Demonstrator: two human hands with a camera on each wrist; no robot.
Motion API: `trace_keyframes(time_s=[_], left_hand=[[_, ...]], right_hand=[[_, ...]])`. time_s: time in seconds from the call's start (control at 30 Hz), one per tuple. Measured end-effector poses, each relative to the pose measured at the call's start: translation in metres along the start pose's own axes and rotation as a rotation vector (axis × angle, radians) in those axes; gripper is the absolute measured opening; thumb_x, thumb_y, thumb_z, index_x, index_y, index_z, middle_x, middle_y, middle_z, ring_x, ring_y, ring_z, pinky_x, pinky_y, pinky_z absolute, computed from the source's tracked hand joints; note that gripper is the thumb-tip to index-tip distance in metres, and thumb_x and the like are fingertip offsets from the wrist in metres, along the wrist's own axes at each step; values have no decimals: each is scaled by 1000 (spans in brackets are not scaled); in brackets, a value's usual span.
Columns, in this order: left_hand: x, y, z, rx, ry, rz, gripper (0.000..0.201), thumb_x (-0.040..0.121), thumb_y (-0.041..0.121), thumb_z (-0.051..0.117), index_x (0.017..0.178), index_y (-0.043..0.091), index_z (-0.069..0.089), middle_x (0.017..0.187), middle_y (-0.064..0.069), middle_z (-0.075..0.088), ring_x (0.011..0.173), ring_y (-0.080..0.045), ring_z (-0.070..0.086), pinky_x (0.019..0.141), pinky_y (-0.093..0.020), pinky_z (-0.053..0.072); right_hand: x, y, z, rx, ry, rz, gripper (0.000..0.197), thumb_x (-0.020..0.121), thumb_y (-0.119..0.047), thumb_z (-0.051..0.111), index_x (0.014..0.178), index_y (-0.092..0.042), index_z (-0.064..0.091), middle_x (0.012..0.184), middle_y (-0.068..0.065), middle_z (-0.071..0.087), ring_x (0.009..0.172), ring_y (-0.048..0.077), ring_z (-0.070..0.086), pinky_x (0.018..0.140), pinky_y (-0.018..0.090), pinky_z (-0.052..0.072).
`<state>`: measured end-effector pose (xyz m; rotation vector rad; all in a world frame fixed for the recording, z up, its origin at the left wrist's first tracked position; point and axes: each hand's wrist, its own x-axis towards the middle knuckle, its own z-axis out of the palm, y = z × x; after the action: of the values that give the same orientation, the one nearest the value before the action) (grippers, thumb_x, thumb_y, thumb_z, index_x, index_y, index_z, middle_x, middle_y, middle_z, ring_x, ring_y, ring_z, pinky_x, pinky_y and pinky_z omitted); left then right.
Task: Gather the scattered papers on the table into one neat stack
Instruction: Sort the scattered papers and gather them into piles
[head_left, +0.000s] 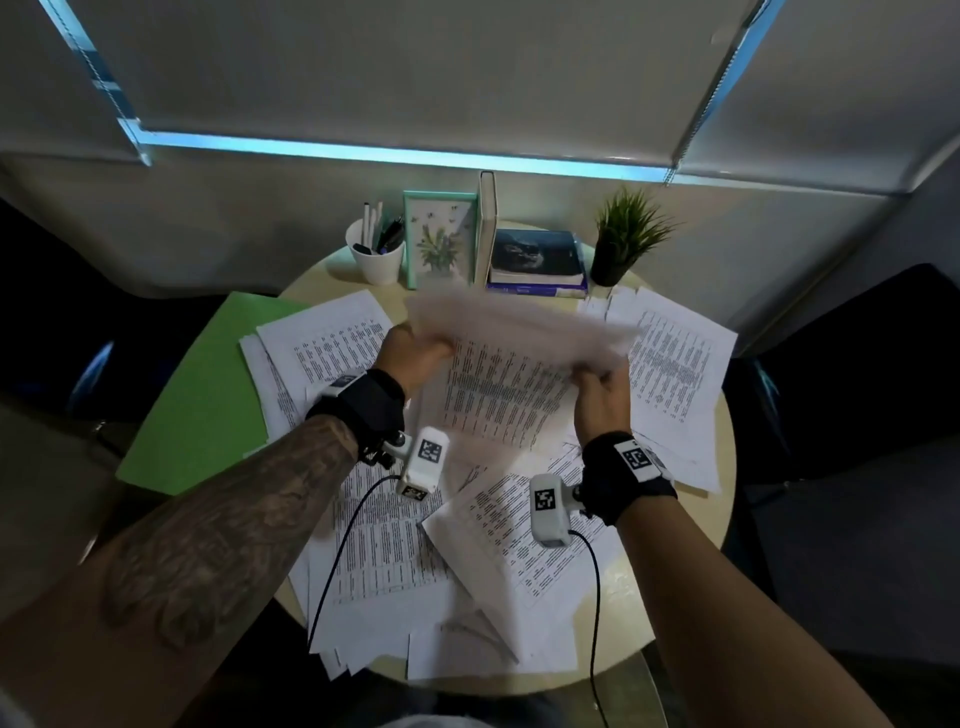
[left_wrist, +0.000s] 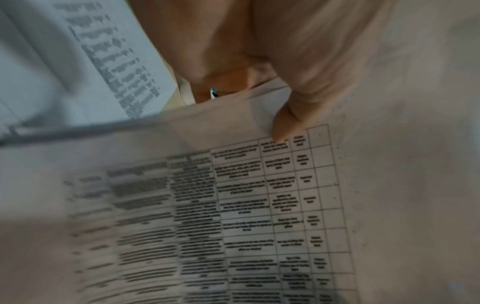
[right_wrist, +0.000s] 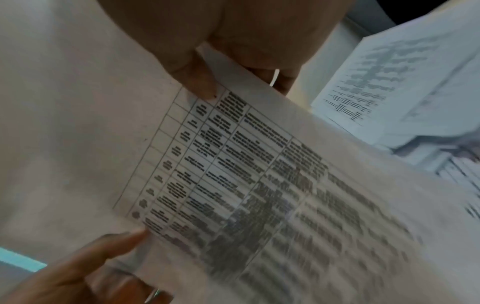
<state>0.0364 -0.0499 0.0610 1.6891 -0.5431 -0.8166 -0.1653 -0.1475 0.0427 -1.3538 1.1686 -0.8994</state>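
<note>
Both hands hold a bundle of printed sheets (head_left: 509, 374) lifted off the round table (head_left: 719, 467), near its centre and a little toward 12 o'clock; the far edge of the bundle is smeared by motion blur. The left hand (head_left: 415, 353) grips the bundle's 9 o'clock edge, and in the left wrist view its thumb (left_wrist: 285, 123) presses down on a printed table grid while the fingers curl underneath. The right hand (head_left: 602, 395) pinches the bundle's 3 o'clock corner; in the right wrist view its thumb (right_wrist: 197, 78) lies on top of the sheet and the fingers sit below it. How many sheets are in the bundle cannot be told. Loose papers still lie scattered over the table: a pile (head_left: 322, 338) at 10 o'clock, another (head_left: 675, 364) at 2 o'clock, and overlapping sheets (head_left: 395, 561) from the centre down to 6 o'clock, some overhanging the rim. A green folder (head_left: 208, 395) lies at 9 o'clock, partly off the table and under the left pile. Along the 12 o'clock edge stand a white pen cup (head_left: 376, 254), a framed plant picture (head_left: 440, 239), an upright book (head_left: 487, 228), stacked books (head_left: 540, 265) and a small potted plant (head_left: 623, 239).
</note>
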Motion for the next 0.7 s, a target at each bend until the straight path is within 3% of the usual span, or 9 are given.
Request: trace_keyframes(time_s=[0.07,0.17,0.2,0.3,0.43,0.53,0.6,0.7], left_hand=[[3,7,3,-37,25,51,30,85,1,64,115,6,64,107,-7,68,98,-19,64,90,-29,50],[11,10,10,-131,38,87,28,90,10,64,118,9,62,114,-5,67,107,-18,63,97,-32,48],[15,9,12,-145,42,80,27,91,16,64,117,11,63,115,-4,68,109,-18,63,99,-33,48],[23,2,20,-167,45,47,23,92,28,63,113,19,64,115,0,68,110,-17,62,101,-34,47],[35,-4,29,-158,69,10,26,94,30,61,117,17,62,116,1,66,108,-15,60,94,-27,44],[45,-7,39,11,-14,-35,29,89,30,64,112,14,58,111,-2,64,102,-20,60,94,-36,46],[42,-11,45,172,-111,-94,45,89,27,65,127,10,49,119,-2,55,108,-22,54,99,-39,45],[26,-35,48,577,-273,-121,42,93,28,62,129,12,46,121,-3,46,112,-20,48,95,-30,39]], right_hand=[[3,-6,-3,23,-33,-16,34,90,-6,52,119,-23,45,107,-8,60,98,3,57,80,16,48],[8,-3,-9,-105,-104,-1,24,87,-10,60,108,-12,49,109,7,63,101,25,62,83,34,54],[9,0,-12,-147,-126,8,22,87,-9,61,106,-11,50,108,8,63,99,26,62,83,36,54],[9,17,-24,-271,-201,51,21,89,-9,61,108,-13,52,103,4,63,94,23,60,75,30,48],[6,37,-38,-373,-231,81,19,93,-13,56,112,-10,58,100,2,64,89,19,60,76,28,46],[12,45,-50,-315,-124,116,11,93,-7,51,102,-9,55,88,1,62,78,16,57,66,26,45],[20,56,-66,-311,-16,164,11,91,-4,49,97,-12,54,83,3,60,76,22,56,67,26,45],[38,75,-97,-354,128,295,14,89,-8,48,98,-15,56,84,7,58,80,24,55,74,29,43]])
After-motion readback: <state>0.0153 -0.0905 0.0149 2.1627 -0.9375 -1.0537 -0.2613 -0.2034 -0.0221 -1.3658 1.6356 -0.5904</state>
